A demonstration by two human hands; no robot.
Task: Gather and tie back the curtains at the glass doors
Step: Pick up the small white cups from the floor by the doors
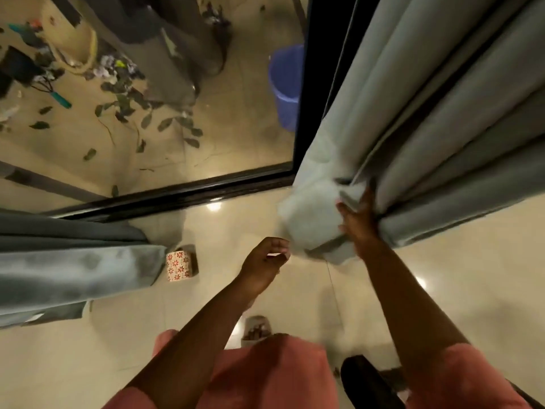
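Note:
A grey-blue pleated curtain (427,113) hangs at the right of the glass door (177,84), with a white lining (309,219) bunched at its lower edge. My right hand (358,222) reaches into the folds near the hem and grips the fabric. My left hand (265,258) hovers in the air left of the lining, fingers loosely curled, holding nothing. A second grey-blue curtain (73,261) lies gathered at the left edge of the view, beside the door's black bottom frame (177,193).
A small box with red flowers (180,265) stands on the shiny tiled floor next to the left curtain. A black object (368,385) sits by my right leg. Behind the glass are a blue bucket (287,87), scattered leaves (141,113) and clutter.

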